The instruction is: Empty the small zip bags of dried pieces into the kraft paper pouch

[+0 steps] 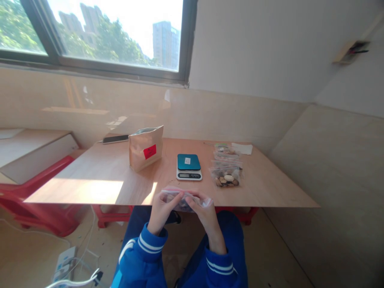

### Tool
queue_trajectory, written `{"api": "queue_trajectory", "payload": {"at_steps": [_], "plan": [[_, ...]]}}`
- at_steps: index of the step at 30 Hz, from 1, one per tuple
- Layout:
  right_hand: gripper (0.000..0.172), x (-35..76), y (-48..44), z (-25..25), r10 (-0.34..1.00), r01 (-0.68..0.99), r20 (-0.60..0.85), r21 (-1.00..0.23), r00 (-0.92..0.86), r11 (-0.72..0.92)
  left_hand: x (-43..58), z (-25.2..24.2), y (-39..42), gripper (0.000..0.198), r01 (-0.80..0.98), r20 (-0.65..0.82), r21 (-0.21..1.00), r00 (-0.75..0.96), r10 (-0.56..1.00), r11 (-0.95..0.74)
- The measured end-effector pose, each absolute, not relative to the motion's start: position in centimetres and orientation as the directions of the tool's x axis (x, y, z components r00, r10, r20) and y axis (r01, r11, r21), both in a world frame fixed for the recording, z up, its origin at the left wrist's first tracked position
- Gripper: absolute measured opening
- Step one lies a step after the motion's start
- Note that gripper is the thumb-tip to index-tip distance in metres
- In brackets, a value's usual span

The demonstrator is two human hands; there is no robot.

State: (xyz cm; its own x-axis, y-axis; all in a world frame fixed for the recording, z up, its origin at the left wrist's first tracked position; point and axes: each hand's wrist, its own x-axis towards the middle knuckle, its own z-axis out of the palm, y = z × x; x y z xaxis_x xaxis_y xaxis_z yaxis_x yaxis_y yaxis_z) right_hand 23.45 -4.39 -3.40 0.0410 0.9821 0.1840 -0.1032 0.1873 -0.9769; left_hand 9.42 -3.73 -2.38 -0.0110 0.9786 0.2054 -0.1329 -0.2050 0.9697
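Observation:
My left hand (162,210) and my right hand (204,212) hold a small clear zip bag (183,197) between them at the table's front edge, fingers pinched along its pink-striped top. Dark and pale pieces show inside the bag. Both sleeves are blue with white stripes. Just beyond the bag sits a small kitchen scale (189,167) with a teal top. To its right lies a row of filled clear bags (226,168) with mixed nuts or stones inside. A brown paper pouch (146,148) with a red label stands upright to the left of the scale.
The wooden table (90,180) stands against a tiled wall under a window. A phone (115,139) lies at the back left, a white paper (242,148) at the back right. Red plastic furniture (42,200) stands left; a power strip with cables (64,266) lies on the floor.

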Motion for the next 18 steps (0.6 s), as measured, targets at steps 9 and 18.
{"api": "queue_trajectory", "payload": {"at_steps": [9,18], "plan": [[0.022,22.74,-4.89,-3.36,0.962,-0.107,0.237,-0.962,0.131,0.252,9.9,-2.42,-4.05,0.019,-0.123,0.222,0.967,-0.017,0.975,-0.222],[0.026,23.22,-4.57,-3.76,0.948,-0.025,0.26,-0.963,0.182,0.268,9.9,-2.74,-4.01,0.023,-0.156,0.134,0.977,-0.069,0.989,-0.143]]}}
